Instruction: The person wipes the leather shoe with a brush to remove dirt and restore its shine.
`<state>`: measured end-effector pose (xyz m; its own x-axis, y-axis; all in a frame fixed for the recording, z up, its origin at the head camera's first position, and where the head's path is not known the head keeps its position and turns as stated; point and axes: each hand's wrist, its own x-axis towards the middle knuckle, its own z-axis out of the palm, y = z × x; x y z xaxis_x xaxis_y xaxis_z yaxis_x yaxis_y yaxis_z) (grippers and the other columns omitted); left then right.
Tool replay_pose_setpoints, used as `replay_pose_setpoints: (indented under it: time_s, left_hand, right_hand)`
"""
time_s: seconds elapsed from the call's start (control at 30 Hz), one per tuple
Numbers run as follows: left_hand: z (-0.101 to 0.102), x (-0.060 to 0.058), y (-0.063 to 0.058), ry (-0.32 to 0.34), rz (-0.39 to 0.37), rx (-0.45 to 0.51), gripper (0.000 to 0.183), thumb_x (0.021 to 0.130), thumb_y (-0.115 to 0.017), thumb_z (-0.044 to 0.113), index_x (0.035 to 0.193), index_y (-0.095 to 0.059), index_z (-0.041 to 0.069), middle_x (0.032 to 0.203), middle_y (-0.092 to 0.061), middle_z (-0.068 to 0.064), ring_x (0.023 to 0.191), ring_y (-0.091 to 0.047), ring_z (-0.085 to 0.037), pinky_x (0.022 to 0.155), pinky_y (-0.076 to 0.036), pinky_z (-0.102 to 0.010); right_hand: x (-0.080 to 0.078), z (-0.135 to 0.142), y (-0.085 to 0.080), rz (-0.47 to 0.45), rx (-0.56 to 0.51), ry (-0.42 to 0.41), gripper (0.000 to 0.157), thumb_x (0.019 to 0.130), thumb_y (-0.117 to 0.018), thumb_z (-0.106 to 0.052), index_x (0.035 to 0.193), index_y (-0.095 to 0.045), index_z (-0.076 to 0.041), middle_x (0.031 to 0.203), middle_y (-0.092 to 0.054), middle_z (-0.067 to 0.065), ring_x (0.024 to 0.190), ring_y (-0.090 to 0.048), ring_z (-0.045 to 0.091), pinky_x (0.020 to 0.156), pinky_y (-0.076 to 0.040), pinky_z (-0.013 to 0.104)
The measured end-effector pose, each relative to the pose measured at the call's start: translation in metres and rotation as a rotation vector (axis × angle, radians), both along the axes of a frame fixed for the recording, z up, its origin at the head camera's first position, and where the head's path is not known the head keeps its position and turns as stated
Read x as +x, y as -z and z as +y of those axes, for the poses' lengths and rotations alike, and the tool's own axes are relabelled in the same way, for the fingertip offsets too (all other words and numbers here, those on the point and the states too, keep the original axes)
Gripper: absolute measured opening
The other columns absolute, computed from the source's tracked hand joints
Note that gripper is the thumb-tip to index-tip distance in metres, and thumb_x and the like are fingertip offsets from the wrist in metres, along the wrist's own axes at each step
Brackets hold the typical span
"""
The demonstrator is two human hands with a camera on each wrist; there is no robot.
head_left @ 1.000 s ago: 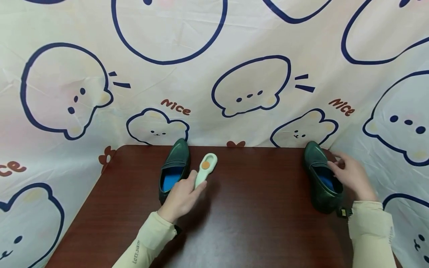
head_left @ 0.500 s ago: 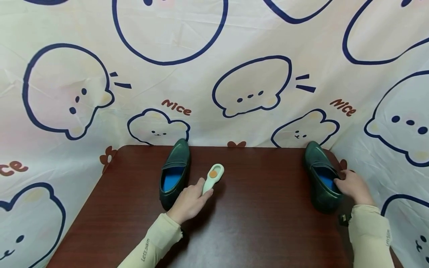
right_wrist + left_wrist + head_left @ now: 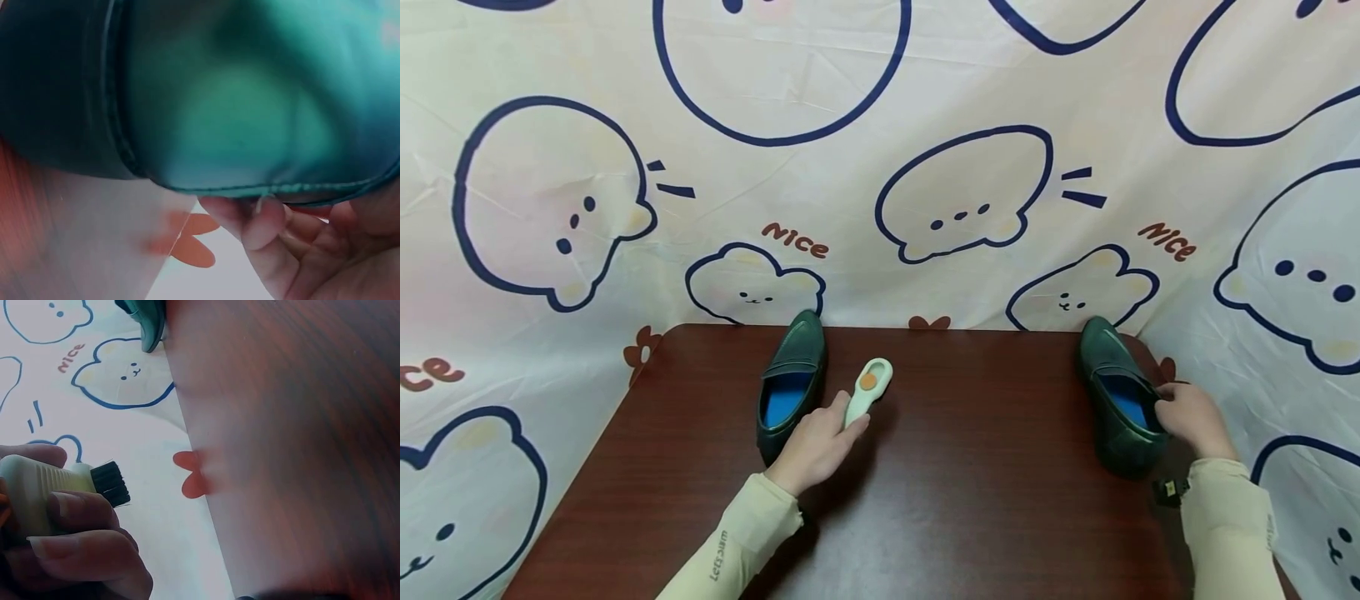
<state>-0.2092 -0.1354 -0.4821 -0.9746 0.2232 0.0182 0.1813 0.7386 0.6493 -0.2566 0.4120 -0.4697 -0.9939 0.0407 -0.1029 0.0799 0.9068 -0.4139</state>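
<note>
My left hand (image 3: 817,443) grips a small pale green brush (image 3: 859,402) with an orange spot on its handle. In the left wrist view its short black bristles (image 3: 111,484) stick out past the fingers (image 3: 84,512). A dark green loafer (image 3: 797,350) with a blue insole lies just left of that hand, apart from the brush. Over on the right, my right hand (image 3: 1197,420) pinches the side rim of the matching loafer (image 3: 1105,348). Close up in the right wrist view, the fingertips (image 3: 264,225) are at the shoe's stitched edge (image 3: 237,189).
Both shoes stand on a dark brown table (image 3: 970,500), toes toward its far edge. A white curtain (image 3: 955,75) with blue bear outlines hangs behind the table and along its sides.
My left hand with the brush has moved slightly right and toward me, then partway back. The right hand has shifted from above the loafer's opening to its outer rim. Both loafers have stayed put.
</note>
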Motion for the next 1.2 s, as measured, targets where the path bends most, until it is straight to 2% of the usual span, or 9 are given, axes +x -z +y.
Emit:
replay_pose_setpoints:
  time_s: [0.5, 0.67, 0.77, 0.9, 1.03, 1.2]
  left_hand:
    - [-0.007, -0.003, -0.008, -0.007, 0.005, 0.041, 0.027, 0.098, -0.05, 0.043, 0.101, -0.045, 0.016, 0.068, -0.05, 0.0, 0.048, -0.046, -0.015, 0.047, -0.038, -0.031]
    - [-0.008, -0.002, -0.007, -0.004, -0.009, 0.041, 0.027, 0.098, -0.05, 0.043, 0.101, -0.045, 0.016, 0.068, -0.051, 0.0, 0.048, -0.046, -0.015, 0.047, -0.038, -0.03]
    - [-0.009, -0.001, -0.007, -0.012, -0.009, 0.039, 0.028, 0.098, -0.05, 0.043, 0.101, -0.045, 0.016, 0.067, -0.049, -0.001, 0.048, -0.046, -0.015, 0.047, -0.038, -0.03]
    - [-0.009, -0.001, -0.008, -0.026, -0.008, 0.045, 0.028, 0.098, -0.051, 0.042, 0.102, -0.045, 0.016, 0.066, -0.048, -0.002, 0.049, -0.046, -0.016, 0.047, -0.038, -0.031]
    - [-0.009, -0.001, -0.008, -0.025, -0.014, 0.049, 0.028, 0.098, -0.051, 0.042, 0.103, -0.045, 0.016, 0.067, -0.048, -0.002, 0.049, -0.046, -0.016, 0.047, -0.038, -0.031]
    - [-0.008, -0.002, -0.007, -0.017, -0.024, 0.051, 0.029, 0.098, -0.05, 0.044, 0.103, -0.045, 0.016, 0.067, -0.048, -0.002, 0.05, -0.046, -0.016, 0.048, -0.038, -0.03]
  right_hand:
    - [-0.001, -0.01, 0.002, 0.062, -0.052, 0.031, 0.043, 0.09, -0.04, -0.01, 0.119, -0.054, 0.018, 0.122, -0.05, 0.039, 0.102, -0.053, 0.05, 0.079, -0.045, 0.058]
    - [0.001, -0.014, 0.004, 0.055, -0.092, 0.043, 0.044, 0.089, -0.039, -0.009, 0.12, -0.053, 0.019, 0.124, -0.049, 0.04, 0.104, -0.052, 0.051, 0.081, -0.044, 0.059]
    - [0.0, -0.017, 0.005, 0.039, -0.106, 0.037, 0.042, 0.09, -0.04, -0.01, 0.12, -0.053, 0.017, 0.121, -0.052, 0.038, 0.099, -0.055, 0.046, 0.077, -0.047, 0.056]
    - [-0.005, -0.02, 0.005, 0.038, -0.094, -0.019, 0.037, 0.092, -0.046, -0.011, 0.12, -0.056, 0.012, 0.119, -0.055, 0.035, 0.097, -0.056, 0.042, 0.074, -0.047, 0.054]
    - [-0.012, -0.024, 0.005, 0.071, -0.071, -0.121, 0.032, 0.094, -0.053, -0.013, 0.12, -0.06, 0.005, 0.114, -0.061, 0.029, 0.095, -0.059, 0.039, 0.075, -0.047, 0.053]
    - [-0.017, -0.025, 0.008, 0.097, -0.071, -0.196, 0.034, 0.096, -0.058, -0.024, 0.123, -0.062, -0.003, 0.108, -0.066, 0.022, 0.091, -0.061, 0.032, 0.075, -0.049, 0.052]
